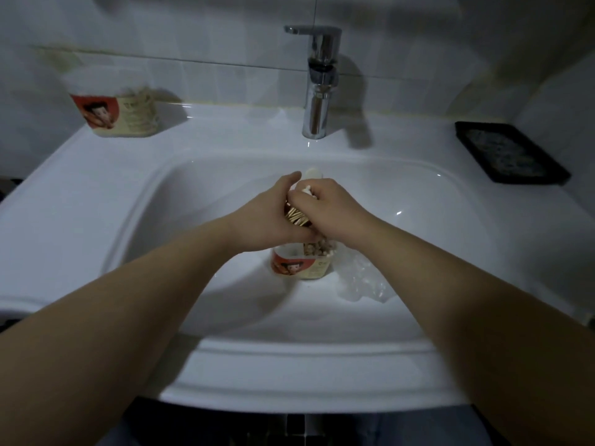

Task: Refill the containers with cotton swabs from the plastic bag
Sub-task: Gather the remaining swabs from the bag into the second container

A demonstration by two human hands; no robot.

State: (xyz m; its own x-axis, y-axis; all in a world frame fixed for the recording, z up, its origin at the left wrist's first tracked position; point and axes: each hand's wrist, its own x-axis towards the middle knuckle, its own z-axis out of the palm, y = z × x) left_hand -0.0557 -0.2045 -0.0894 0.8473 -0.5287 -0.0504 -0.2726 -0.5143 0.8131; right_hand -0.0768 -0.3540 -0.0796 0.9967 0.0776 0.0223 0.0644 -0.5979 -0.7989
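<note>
A small container (302,265) with a red cartoon label stands in the sink basin, holding cotton swabs. Directly above it, my left hand (273,217) and my right hand (328,210) together grip a bundle of wooden-stick cotton swabs (297,217), white tips poking out at the top. A crumpled clear plastic bag (360,281) lies in the basin just right of the container. A second, larger container (119,106) with the same label stands on the sink's back left ledge, swabs visible inside.
The white sink (96,194) fills the view. A chrome faucet (318,82) rises at the back centre. A black tray (512,152) rests on the right ledge. Tiled wall behind.
</note>
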